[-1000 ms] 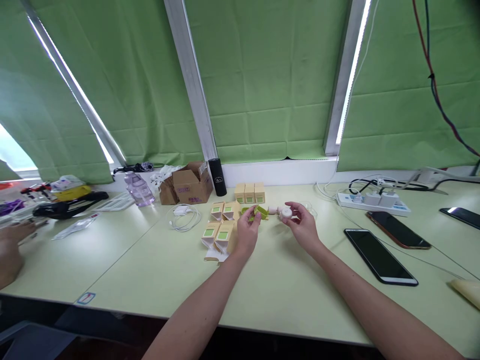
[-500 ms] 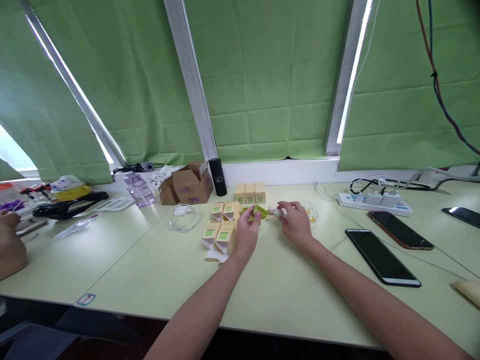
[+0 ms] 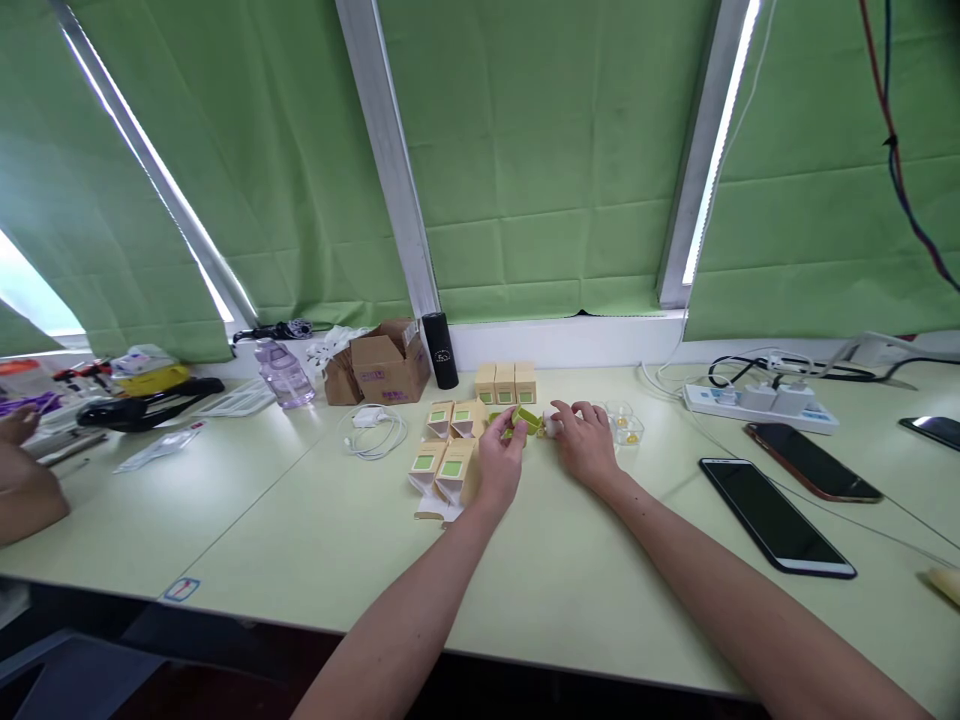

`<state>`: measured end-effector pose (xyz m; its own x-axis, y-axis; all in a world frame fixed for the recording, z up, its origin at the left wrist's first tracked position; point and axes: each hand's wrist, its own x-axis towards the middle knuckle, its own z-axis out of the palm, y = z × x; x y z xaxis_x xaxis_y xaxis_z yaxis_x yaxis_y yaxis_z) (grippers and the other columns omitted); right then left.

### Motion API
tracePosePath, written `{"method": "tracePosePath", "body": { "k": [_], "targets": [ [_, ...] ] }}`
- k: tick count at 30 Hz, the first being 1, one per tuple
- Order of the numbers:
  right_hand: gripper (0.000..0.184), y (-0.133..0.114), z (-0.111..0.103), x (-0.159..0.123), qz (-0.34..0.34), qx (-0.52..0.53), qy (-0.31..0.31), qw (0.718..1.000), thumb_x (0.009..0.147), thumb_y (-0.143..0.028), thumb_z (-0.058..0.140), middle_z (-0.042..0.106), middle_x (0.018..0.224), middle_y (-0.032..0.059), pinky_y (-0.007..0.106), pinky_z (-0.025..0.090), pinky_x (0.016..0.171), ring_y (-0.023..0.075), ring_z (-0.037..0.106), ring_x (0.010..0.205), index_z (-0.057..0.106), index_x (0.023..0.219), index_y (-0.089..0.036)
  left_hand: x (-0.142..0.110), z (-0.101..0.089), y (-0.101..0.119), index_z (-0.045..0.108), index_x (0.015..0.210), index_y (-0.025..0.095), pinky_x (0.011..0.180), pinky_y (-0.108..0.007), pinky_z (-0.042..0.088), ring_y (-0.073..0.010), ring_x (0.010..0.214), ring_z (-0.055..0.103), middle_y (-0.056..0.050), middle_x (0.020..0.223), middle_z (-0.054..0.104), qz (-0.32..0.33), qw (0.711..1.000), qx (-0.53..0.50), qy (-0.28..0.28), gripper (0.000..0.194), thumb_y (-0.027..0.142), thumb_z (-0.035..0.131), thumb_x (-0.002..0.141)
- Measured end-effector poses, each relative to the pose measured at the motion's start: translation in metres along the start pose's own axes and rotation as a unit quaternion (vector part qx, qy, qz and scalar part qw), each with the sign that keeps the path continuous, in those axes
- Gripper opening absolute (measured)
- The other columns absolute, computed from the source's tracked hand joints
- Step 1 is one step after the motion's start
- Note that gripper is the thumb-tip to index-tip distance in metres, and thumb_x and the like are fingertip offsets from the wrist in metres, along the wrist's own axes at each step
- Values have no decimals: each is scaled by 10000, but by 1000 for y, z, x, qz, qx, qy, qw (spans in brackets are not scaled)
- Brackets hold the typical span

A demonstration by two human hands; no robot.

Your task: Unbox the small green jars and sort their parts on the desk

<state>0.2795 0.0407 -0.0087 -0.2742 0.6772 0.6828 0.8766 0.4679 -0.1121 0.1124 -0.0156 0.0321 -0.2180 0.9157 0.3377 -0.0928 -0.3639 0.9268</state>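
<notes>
My left hand [image 3: 501, 462] is closed on a small green curved piece [image 3: 528, 419], pinched between thumb and fingers; its exact kind is too small to make out. Just to its right, my right hand [image 3: 588, 446] has its fingers closed round a small white object [image 3: 551, 425], mostly hidden under the fingers. The two held things sit close together, and I cannot tell whether they touch. Beside my left hand stand several small tan cartons [image 3: 454, 470] with green labels and open flaps. A clear plastic compartment tray [image 3: 630, 436] with yellow bits lies beyond my right hand.
Behind are a row of tan cartons [image 3: 505, 384], a brown cardboard box [image 3: 390, 367] and a black cylinder [image 3: 441, 352]. A white cable [image 3: 377, 437] lies left. To the right are phones [image 3: 776, 515] and a power strip [image 3: 761, 408]. Another person's hand [image 3: 18, 425] is far left.
The view has shifted slightly. My right hand's fingers have spread lower over the white object, covering more of it. My left hand keeps its hold on the green piece.
</notes>
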Motion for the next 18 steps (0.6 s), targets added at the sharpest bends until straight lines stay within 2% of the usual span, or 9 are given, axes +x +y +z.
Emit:
{"method": "tracePosePath", "body": {
  "k": [9, 18],
  "targets": [
    [596, 0, 2, 0, 13, 0, -6, 1000, 843, -35, 552, 783, 1133, 113, 438, 304, 997, 313, 536, 1168, 485, 1425, -145, 0, -1, -3, 685, 1248, 158, 838, -348, 571, -249, 1036, 691, -153, 1212, 729, 3, 1000, 3, -5, 572, 545, 779, 837],
    [605, 3, 2, -3, 30, 33, 34, 998, 806, -95, 620, 717, 1221, 126, 480, 354, 975, 368, 489, 1208, 518, 1393, -199, 1, -2, -4, 686, 1224, 163, 831, -341, 568, -253, 1066, 686, -148, 1209, 730, 1, 1000, 0, -7, 549, 531, 790, 829]
  ]
}}
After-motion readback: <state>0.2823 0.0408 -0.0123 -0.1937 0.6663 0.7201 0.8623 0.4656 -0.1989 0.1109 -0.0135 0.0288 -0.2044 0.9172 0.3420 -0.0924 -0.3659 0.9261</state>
